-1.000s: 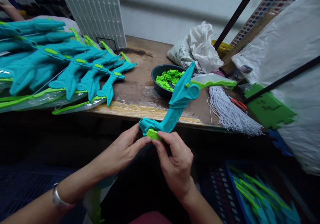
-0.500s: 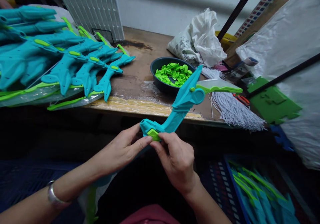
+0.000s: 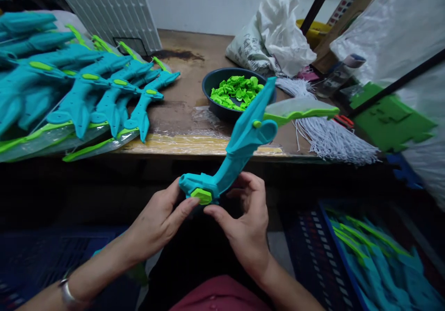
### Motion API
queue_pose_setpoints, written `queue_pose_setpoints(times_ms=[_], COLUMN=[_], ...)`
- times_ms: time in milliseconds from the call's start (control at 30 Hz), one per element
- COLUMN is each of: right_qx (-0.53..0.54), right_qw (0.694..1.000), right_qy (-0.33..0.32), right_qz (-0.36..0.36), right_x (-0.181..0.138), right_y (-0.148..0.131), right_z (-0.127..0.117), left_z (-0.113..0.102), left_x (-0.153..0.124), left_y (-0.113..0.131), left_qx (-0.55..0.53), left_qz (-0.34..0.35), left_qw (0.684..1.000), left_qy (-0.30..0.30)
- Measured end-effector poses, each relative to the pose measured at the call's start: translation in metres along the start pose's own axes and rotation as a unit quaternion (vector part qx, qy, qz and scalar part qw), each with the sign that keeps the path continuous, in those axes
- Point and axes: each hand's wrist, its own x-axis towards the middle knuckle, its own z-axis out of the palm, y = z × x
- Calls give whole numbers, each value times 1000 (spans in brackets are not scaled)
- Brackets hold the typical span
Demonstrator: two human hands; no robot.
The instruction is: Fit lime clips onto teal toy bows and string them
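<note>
Close in, I'm gripping the turquoise bent plastic frame [image 3: 231, 166] with my left hand [image 3: 155, 223], thumb resting against the lime-green hexagonal plastic cap [image 3: 202, 196]; my right hand [image 3: 248, 223], just off the cap, is now hanging loosely open beside it, so the cap is apparently sitting home. Beyond, the brown table [image 3: 177, 111] is carrying a dark round bowl [image 3: 222, 113] of lime-green plastic pieces [image 3: 236, 90].

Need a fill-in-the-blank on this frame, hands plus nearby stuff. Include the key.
1. The left hand has its ____ on the green cap of the blue part.
2. The bowl on the table holds loose pieces coloured ____.
3. In the picture, the white strings lie to the ____ of the bowl.
4. The silver bracelet is on the ____ arm.

Missing words: thumb; green; right; left.
</note>
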Motion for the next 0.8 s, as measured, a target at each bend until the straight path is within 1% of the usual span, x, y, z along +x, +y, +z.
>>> queue_pose_setpoints(times_ms=[67, 133, 200, 267, 433, 500, 667, 733, 800], right_qx=[91, 176, 245, 277, 271, 257, 153, 130, 132], right_qw=[992, 971, 948, 933, 930, 934, 971, 977, 978], right_qy=[-40, -84, -121, -140, -160, -162, -126, -114, -108], right_qz=[81, 134, 165, 181, 193, 185, 136, 124, 121], right_x=[-1, 1, 4, 6, 6, 5, 5, 6, 8], right_y=[-1, -2, -3, -2, 6, 9, 14, 15, 16], right_z=[5, 10, 13, 16, 14, 12, 10, 10, 12], left_z=[2, 4, 6, 6, 4, 5, 15, 20, 22], left_x=[-4, -6, -7, -8, -5, -3, 2, 3, 6], left_y=[-4, -8, -9, -8, -4, -2, -2, -3, -3], left_qx=[0, 2, 4, -5, -42, -54, -74, -62, -52], left_qz=[8, 14, 16, 9, -20, -27, -12, -6, -10], left_qw=[1000, 1000, 1000, 1000, 998, 997, 997, 998, 999], left_qy=[13, 11, 3, -6, -42, -44, -21, -5, 1])
